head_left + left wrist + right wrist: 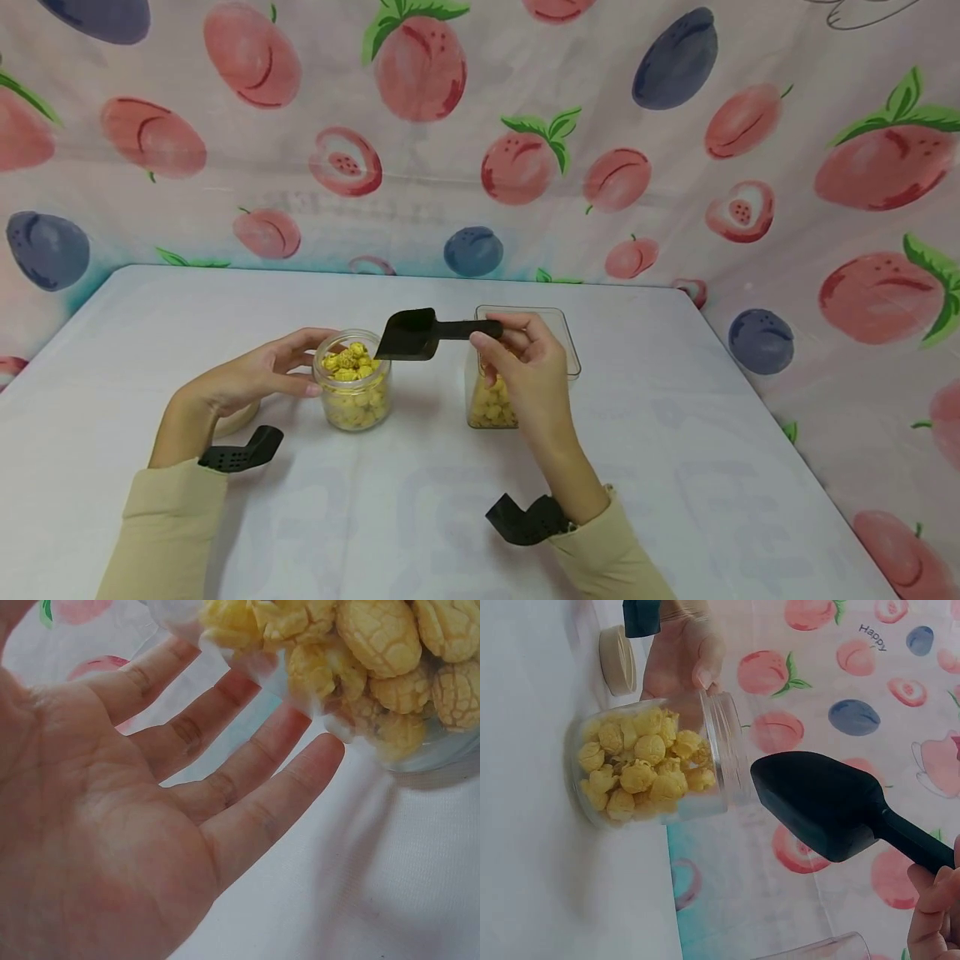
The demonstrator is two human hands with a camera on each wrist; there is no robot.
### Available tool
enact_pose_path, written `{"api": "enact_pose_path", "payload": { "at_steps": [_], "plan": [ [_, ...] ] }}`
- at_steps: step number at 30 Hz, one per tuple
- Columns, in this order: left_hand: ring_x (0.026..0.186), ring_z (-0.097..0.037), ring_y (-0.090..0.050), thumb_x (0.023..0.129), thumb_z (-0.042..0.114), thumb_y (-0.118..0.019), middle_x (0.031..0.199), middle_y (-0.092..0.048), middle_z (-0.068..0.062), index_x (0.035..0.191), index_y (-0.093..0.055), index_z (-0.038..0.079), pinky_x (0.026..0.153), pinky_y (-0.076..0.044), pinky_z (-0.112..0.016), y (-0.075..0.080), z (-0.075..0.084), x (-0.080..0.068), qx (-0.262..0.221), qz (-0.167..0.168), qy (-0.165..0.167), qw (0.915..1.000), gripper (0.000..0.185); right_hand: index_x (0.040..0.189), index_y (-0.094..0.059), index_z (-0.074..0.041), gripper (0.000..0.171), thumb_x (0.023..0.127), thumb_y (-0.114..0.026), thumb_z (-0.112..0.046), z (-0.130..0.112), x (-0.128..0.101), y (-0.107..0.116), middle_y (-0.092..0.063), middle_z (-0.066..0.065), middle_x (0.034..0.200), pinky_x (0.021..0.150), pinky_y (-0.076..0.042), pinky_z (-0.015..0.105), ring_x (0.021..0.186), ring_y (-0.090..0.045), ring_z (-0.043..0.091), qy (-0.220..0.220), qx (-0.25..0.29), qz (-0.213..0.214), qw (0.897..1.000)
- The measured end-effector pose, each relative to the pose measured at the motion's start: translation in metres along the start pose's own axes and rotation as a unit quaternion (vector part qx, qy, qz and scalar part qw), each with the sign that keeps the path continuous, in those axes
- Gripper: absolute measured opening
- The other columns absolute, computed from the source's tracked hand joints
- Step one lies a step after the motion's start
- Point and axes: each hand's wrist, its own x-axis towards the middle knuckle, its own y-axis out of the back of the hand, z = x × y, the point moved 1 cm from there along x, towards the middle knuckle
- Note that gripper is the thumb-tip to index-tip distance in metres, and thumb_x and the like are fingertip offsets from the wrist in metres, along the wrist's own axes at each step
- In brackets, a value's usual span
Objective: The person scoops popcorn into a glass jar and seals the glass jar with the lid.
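Note:
My right hand [528, 367] grips the handle of a black scoop [408, 335] between thumb and fingers. The scoop's bowl is level above the right side of a glass jar's rim, and only its black surface shows. Yellow popcorn [349, 363] fills the open glass jar [356, 421], which stands upright on the table. At the jar's left side, my left hand [258, 371] holds it near the rim, thumb in front and fingers behind. In the left wrist view the fingertips [326, 754] lie against the glass, with the palm apart from it.
Behind my right hand stands a clear square container [474, 400] with more popcorn, partly hidden by the hand. A round beige lid [617, 661] lies on the white table [360, 517] by my left wrist. A fruit-print cloth [427, 167] hangs behind.

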Motion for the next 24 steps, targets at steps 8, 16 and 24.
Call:
{"api": "enact_pose_path", "payload": {
  "at_steps": [8, 16, 24],
  "plan": [
    [0.122, -0.026, -0.040, 0.083, 0.016, -0.067, 0.136, -0.041, -0.004, 0.140, -0.033, 0.014, 0.099, -0.032, -0.064, -0.001, 0.000, 0.000, 0.002, 0.005, 0.009, 0.9999, 0.067, 0.111, -0.058, -0.006, 0.029, 0.084, -0.068, -0.010, -0.005, 0.001, 0.007, -0.067, -0.002, 0.086, 0.050, -0.043, 0.019, 0.059, -0.048, 0.015, -0.002, 0.009, 0.017, 1.000],
    [0.118, -0.014, -0.045, 0.084, 0.014, -0.065, 0.134, -0.044, 0.000, 0.140, -0.033, 0.013, 0.099, -0.034, -0.057, 0.000, -0.001, -0.001, -0.001, -0.001, -0.005, 1.0000, 0.065, 0.112, -0.057, -0.003, 0.029, 0.086, -0.066, -0.008, -0.009, 0.005, 0.017, -0.069, -0.005, 0.086, 0.050, -0.043, 0.019, 0.058, -0.048, 0.013, 0.006, 0.026, 0.034, 0.999],
    [0.118, -0.014, -0.045, 0.084, 0.014, -0.065, 0.133, -0.044, 0.002, 0.140, -0.034, 0.013, 0.099, -0.033, -0.058, 0.001, 0.001, -0.001, -0.001, -0.004, -0.010, 0.9999, 0.064, 0.111, -0.058, -0.004, 0.026, 0.086, -0.065, -0.006, -0.016, 0.008, 0.030, -0.066, -0.005, 0.076, 0.050, -0.044, 0.018, 0.059, -0.050, 0.012, 0.009, 0.036, 0.061, 0.997]
  ]
}}
